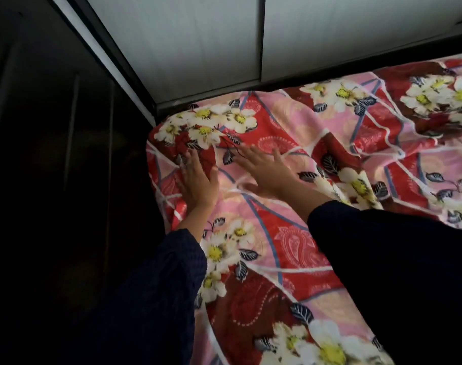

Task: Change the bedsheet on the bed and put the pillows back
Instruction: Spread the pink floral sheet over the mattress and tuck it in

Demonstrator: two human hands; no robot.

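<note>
Home bedroom: bedsheet [290,233], wardrobe doors [198,43].

Red-pink bedsheet [290,233] with white-yellow flowers; dark navy sleeves [166,272].

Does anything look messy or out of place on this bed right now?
Yes: the floral bedsheet is rumpled, with folds and ridges across its right part. Near the corner, where the left hand and right hand press flat, it lies smoother.

Bedsheet [290,233]: thin printed cloth, smooth with a light sheen, creased in soft folds before you.
Your left sleeve [159,285]: dark matt cloth with a fine woven grain.
Your right sleeve [382,259]: dark matt cloth, grain too dark to tell.
Wall panels [185,43]: pale, smooth, satin finish.
Side cabinet [53,127]: dark, smooth, faintly glossy.
</note>
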